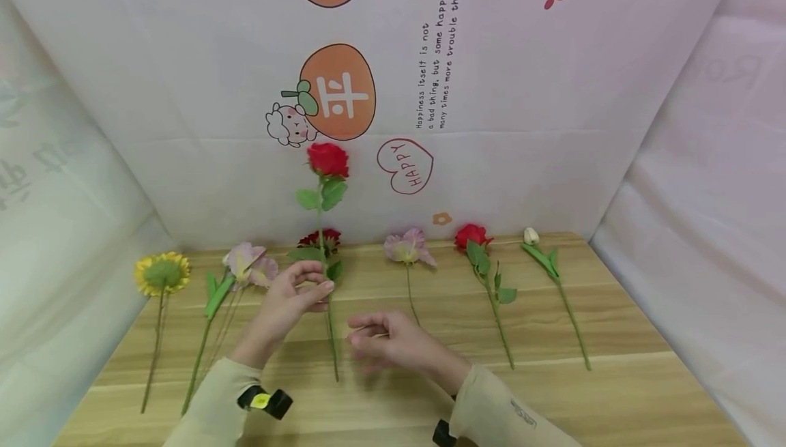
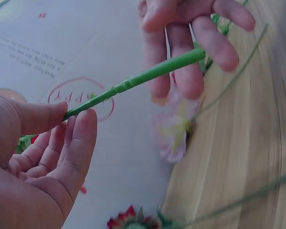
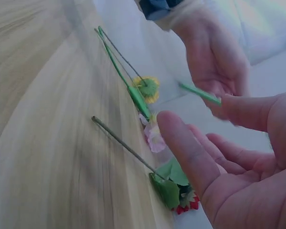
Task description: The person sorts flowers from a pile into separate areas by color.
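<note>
My left hand (image 1: 288, 300) pinches the green stem of a red rose (image 1: 328, 159) between thumb and fingertips. The rose stands nearly upright above the table, bloom at the top, with leaves below it. In the left wrist view the thick lower stem (image 2: 157, 71) sticks out past the pinch. My right hand (image 1: 399, 341) is beside the lower stem, fingers loosely spread and holding nothing. In the left wrist view its fingers (image 2: 188, 81) show behind the stem's end. A dark red flower (image 1: 312, 240) lies on the table behind the held rose, partly covered by it.
On the wooden table (image 1: 626, 372) lie a yellow flower (image 1: 162, 274), a green-leaved stem (image 1: 215, 297), a lilac flower (image 1: 250, 264), another lilac flower (image 1: 408, 248), a second red rose (image 1: 471, 235) and a white tulip (image 1: 531, 235). Printed white cloth (image 1: 503, 92) rises behind.
</note>
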Tool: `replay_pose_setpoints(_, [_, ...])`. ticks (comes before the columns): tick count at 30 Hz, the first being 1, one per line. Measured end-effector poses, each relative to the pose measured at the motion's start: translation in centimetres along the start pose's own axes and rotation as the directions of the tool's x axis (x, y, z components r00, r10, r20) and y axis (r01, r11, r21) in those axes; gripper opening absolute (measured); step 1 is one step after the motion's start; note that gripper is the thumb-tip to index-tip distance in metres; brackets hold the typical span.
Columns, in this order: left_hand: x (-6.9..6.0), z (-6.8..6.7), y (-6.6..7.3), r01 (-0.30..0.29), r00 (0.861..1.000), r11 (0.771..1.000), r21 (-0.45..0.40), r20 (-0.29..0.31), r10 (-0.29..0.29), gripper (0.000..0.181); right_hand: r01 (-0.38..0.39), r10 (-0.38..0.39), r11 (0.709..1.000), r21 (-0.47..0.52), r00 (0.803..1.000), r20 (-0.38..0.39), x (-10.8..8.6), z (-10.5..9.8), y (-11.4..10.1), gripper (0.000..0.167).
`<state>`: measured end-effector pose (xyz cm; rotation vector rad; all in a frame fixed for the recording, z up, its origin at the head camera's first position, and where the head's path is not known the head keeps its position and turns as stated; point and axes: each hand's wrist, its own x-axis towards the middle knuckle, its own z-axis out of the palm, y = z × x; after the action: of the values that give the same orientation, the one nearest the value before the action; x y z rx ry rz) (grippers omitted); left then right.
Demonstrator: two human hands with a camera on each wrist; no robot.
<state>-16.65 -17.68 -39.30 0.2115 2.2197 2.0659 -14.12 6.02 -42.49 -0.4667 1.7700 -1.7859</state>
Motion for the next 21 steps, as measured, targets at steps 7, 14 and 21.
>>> replay_pose_setpoints(7, [1.4,4.2,0.6,-0.034,0.997,0.997,-0.068,0.068,0.038,0.043,0.006,-0.006,1.000,0.002,0.999,-0.054,-1.5,-1.3,0.3,0.047])
replay_pose_setpoints(14, [2.3,6.9,1.1,-0.062,0.992,0.995,-0.081,0.102,0.070,0.043,0.048,-0.044,0.998,0.027,0.989,-0.141,-2.8,-2.3,0.5,0.041])
replay_pose_setpoints(21, [2.8,8.6,1.7,-0.090,0.983,0.995,-0.050,0.158,0.097,0.033,0.112,-0.111,0.994,-0.003,0.980,-0.166,-4.0,-2.9,0.9,0.031])
